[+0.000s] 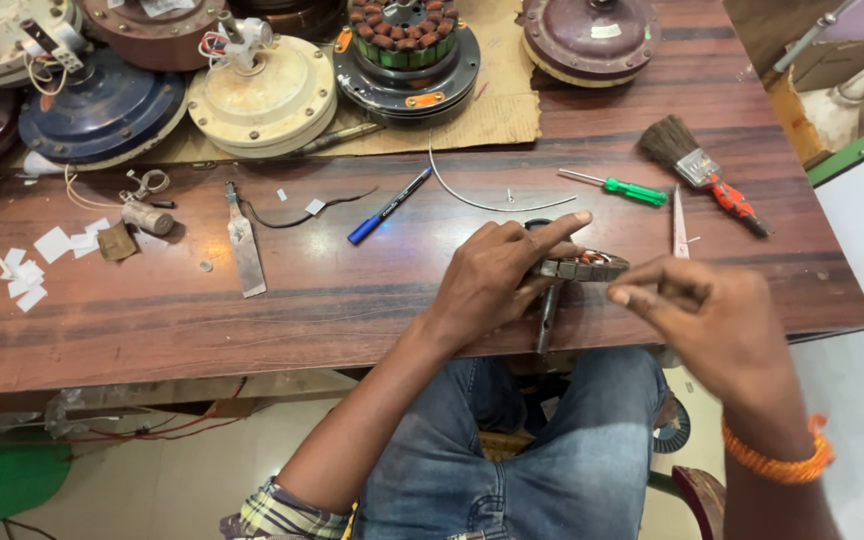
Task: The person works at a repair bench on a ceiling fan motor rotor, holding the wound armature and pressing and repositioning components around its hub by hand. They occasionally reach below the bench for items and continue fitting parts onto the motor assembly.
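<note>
While the left hand (497, 280) clamps a small wound stator (584, 267) at the table's (352, 300) near edge, centre of frame, the right hand (707, 315) pinches closed just beside it; what it pinches I cannot tell. Copper coils already show on the stator, so the work looks well underway. A blue pen (389, 206), green screwdriver (620, 187) and brush (702, 170) lie untouched beyond

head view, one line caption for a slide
Left hand steadies a wound stator at the table edge; right hand pinches beside it.
</note>
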